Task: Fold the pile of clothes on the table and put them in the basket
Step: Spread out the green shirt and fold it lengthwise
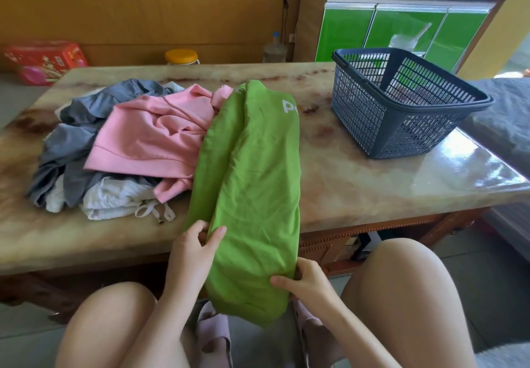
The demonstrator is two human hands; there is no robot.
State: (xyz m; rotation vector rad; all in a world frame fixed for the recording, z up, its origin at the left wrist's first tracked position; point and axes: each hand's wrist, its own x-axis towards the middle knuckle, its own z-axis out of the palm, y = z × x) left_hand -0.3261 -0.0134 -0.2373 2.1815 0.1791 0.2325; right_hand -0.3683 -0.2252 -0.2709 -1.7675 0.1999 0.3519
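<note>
Bare knees (114, 313) sit lowest; above them the left hand (195, 245) and right hand (304, 280) each pinch the near end of the green garment (252, 184) — it lies lengthwise over the table (358, 184) edge, touching the clothes pile (149, 138) — the basket (361, 118) stands apart, right.

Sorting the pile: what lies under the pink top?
Grey clothing and a white garment stick out from under the pink top; anything else beneath it is covered.

left hand (195, 245) + right hand (307, 280) – grip green garment (252, 184) | basket (401, 126) – on table (358, 184)
</note>
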